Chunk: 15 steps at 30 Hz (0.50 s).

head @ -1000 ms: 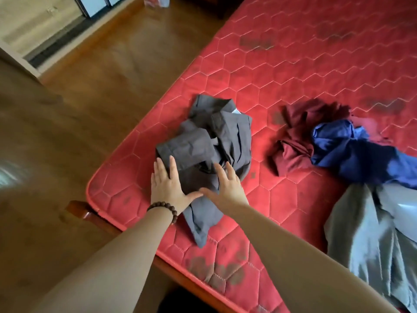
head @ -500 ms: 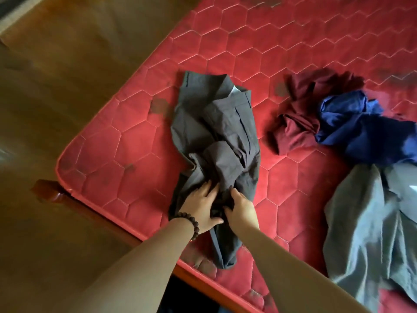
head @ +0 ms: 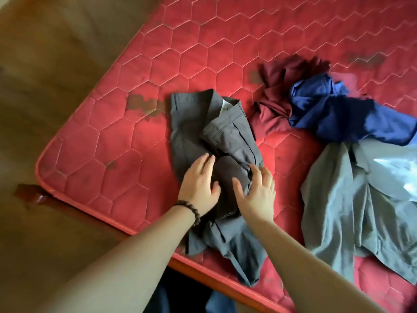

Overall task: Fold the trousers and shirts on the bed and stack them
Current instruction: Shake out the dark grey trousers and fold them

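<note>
Both hands — left hand [head: 198,184], right hand [head: 257,190] — lie flat, fingers straight, on the dark grey trousers [head: 209,141] on the bed [head: 112,136]; blue shirt [head: 334,114] at 2 o'clock.

bare mattress [head: 108,141] left of grey trousers [head: 203,132], crumpled clothes [head: 338,114] crowding right

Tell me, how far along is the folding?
Nothing looks done: no folded stack shows. In hand: both the left hand and right hand rest flat on the crumpled dark grey garment. Left: the maroon, blue and light grey garments lie rumpled on the mattress.
</note>
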Motion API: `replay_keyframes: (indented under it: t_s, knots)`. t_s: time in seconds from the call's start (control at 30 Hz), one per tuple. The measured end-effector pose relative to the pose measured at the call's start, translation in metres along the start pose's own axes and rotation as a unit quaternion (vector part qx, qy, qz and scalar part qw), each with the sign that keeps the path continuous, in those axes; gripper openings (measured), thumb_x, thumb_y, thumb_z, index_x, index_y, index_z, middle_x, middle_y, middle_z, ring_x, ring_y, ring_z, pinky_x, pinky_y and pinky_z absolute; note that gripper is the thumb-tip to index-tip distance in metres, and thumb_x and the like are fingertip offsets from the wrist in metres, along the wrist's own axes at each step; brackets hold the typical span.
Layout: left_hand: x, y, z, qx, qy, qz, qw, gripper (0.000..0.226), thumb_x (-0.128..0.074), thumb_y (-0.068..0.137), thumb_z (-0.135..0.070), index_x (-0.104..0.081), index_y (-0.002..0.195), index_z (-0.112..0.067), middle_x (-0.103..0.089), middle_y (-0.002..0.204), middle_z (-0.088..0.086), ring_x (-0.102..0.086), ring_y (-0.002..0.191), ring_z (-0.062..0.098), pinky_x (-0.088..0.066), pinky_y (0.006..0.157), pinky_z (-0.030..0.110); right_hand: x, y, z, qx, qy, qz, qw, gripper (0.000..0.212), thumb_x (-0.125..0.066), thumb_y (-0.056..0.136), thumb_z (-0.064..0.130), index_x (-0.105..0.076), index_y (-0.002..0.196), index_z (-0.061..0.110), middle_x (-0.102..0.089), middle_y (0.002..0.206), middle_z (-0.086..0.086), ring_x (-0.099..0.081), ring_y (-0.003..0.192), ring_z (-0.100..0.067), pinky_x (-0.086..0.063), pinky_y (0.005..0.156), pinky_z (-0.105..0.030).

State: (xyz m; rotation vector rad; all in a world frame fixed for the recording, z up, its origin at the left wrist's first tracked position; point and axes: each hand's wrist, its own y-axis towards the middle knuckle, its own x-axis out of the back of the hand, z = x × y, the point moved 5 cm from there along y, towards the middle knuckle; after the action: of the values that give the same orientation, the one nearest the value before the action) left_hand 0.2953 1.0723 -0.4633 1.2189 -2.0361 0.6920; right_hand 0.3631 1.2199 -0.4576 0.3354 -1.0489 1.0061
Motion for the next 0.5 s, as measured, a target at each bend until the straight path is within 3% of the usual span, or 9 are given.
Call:
replay_keyframes:
  t_s: [0.1,0.2,0.23,0.3,0.37,0.43,0.5]
  knots:
    - [0.005,0.042,0.019,0.028,0.052,0.038,0.998,0.083,-0.061,0.086,-0.02,-0.013,0.151,-0.003,-0.01,0.159,0.019,-0.007,0.148,0.029,-0.014,0.119,0.039,-0.015,0.057,0.039,0.061,-0.02,0.021,0.998,0.079,-0.063,0.083,0.052,-0.029,0.148,0.023,-0.02,0.156,-0.011,-0.019,0.142,-0.029,-0.021,0.113,-0.047]
    - [0.0,0.065,0.03,0.03,0.057,0.06,0.996,0.083,-0.057,0.089,-0.017,-0.005,0.153,-0.007,-0.005,0.161,0.014,-0.001,0.149,0.024,-0.009,0.12,0.038,-0.043,0.101,0.056,0.085,-0.097,0.073,0.989,0.099,-0.065,0.078,0.058,-0.007,0.153,0.028,-0.003,0.161,-0.012,-0.005,0.147,-0.028,-0.013,0.117,-0.05]
    - [-0.004,0.067,0.034,0.034,0.05,0.066,0.996,0.082,-0.056,0.089,-0.016,-0.005,0.153,-0.008,-0.006,0.161,0.013,-0.001,0.149,0.022,-0.009,0.12,0.037,-0.052,0.111,0.057,0.077,-0.119,0.093,0.986,0.1,-0.066,0.079,0.057,-0.005,0.153,0.029,-0.005,0.161,-0.011,-0.008,0.147,-0.028,-0.017,0.116,-0.051]
    - [-0.008,0.067,0.041,0.038,0.045,0.075,0.995,0.081,-0.054,0.09,-0.015,-0.004,0.153,-0.01,-0.006,0.161,0.01,-0.001,0.149,0.019,-0.008,0.121,0.035,-0.062,0.126,0.056,0.062,-0.124,0.103,0.985,0.077,-0.063,0.086,0.045,-0.023,0.149,0.026,-0.035,0.151,-0.011,-0.034,0.136,-0.032,-0.036,0.104,-0.047]
    - [-0.006,0.063,0.047,0.033,0.042,0.071,0.996,0.079,-0.054,0.091,-0.015,-0.005,0.153,-0.011,-0.006,0.161,0.008,-0.001,0.149,0.017,-0.009,0.121,0.034,-0.053,0.131,0.058,0.059,-0.048,0.05,0.996,0.032,-0.056,0.091,0.029,-0.056,0.12,0.015,-0.063,0.116,-0.016,-0.056,0.109,-0.036,-0.042,0.077,-0.036]
    - [0.004,0.061,0.044,0.019,0.031,0.043,0.998,0.077,-0.055,0.091,-0.015,-0.009,0.153,-0.011,-0.009,0.161,0.009,-0.004,0.149,0.018,-0.014,0.12,0.036,-0.036,0.13,0.06,0.064,0.045,0.02,0.997,0.015,-0.054,0.091,0.019,-0.062,0.098,0.009,-0.068,0.096,-0.016,-0.06,0.092,-0.036,-0.039,0.068,-0.034]
    - [0.022,0.063,0.032,0.001,0.01,0.001,1.0,0.078,-0.06,0.09,-0.018,-0.014,0.153,-0.009,-0.012,0.16,0.011,-0.009,0.148,0.021,-0.019,0.119,0.039,-0.007,0.124,0.066,0.092,0.096,0.018,0.991,0.015,-0.055,0.089,0.014,-0.066,0.099,0.012,-0.07,0.093,-0.011,-0.062,0.089,-0.03,-0.043,0.072,-0.032]
